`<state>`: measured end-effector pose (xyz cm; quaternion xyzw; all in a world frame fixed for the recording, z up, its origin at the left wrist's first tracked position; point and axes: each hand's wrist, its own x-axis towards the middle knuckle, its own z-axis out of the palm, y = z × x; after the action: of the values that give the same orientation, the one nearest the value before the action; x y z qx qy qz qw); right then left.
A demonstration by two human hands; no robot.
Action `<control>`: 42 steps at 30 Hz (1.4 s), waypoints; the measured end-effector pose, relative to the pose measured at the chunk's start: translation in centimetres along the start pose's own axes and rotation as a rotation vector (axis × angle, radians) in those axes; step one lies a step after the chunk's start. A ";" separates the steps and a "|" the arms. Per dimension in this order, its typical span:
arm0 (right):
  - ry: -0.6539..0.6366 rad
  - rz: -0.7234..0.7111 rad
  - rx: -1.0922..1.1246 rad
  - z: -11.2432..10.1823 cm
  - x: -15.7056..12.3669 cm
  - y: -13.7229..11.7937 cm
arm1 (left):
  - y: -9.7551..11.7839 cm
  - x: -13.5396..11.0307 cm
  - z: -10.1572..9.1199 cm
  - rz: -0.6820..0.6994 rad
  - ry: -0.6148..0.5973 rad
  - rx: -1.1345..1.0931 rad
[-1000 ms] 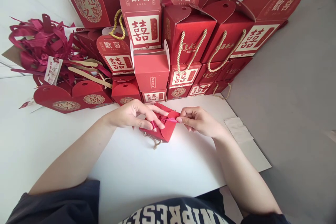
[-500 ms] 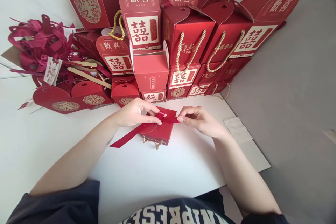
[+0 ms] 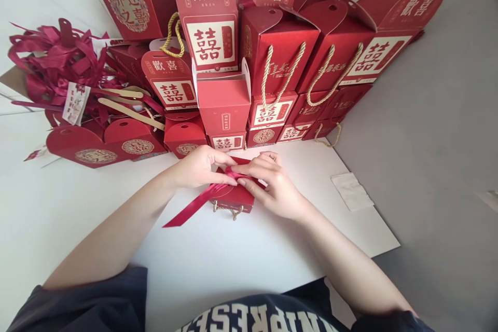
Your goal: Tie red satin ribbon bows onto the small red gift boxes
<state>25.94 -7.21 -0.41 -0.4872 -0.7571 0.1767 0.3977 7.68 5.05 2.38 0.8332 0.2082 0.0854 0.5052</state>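
A small red gift box [image 3: 234, 198] with a gold rope handle sits on the white board [image 3: 241, 249] in front of me. A dark red ribbon [image 3: 192, 206] runs from the top of the box down to the left across the board. My left hand [image 3: 200, 166] pinches the ribbon at the box top with closed fingers. My right hand [image 3: 268, 179] lies over the right side of the box, its fingers pressed on the ribbon beside the left hand's fingertips.
A stack of red gift boxes with gold rope handles [image 3: 272, 62] stands along the far edge of the board. A heap of loose dark red ribbons [image 3: 58, 67] and wooden sticks [image 3: 128, 109] lies at the far left. A white paper [image 3: 352, 191] rests on the right.
My right hand moved left onto the box top and met my left hand. A ribbon tail came out to the lower left and now lies on the board.
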 end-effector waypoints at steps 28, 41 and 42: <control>0.285 0.231 0.218 1.6 0.5 0.1 | 0.6 -0.6 0.3 -0.080 -0.020 -0.159; 0.089 0.012 0.298 0.5 0.5 1.5 | 0.6 -0.6 -0.5 -0.095 -0.102 -0.197; 0.072 -0.014 0.300 0.3 0.5 1.7 | 0.6 -0.6 -0.5 -0.091 -0.106 -0.202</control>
<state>26.62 -5.94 -1.56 -0.4231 -0.7109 0.2672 0.4941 7.15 4.97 3.21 0.7712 0.2092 0.0387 0.6000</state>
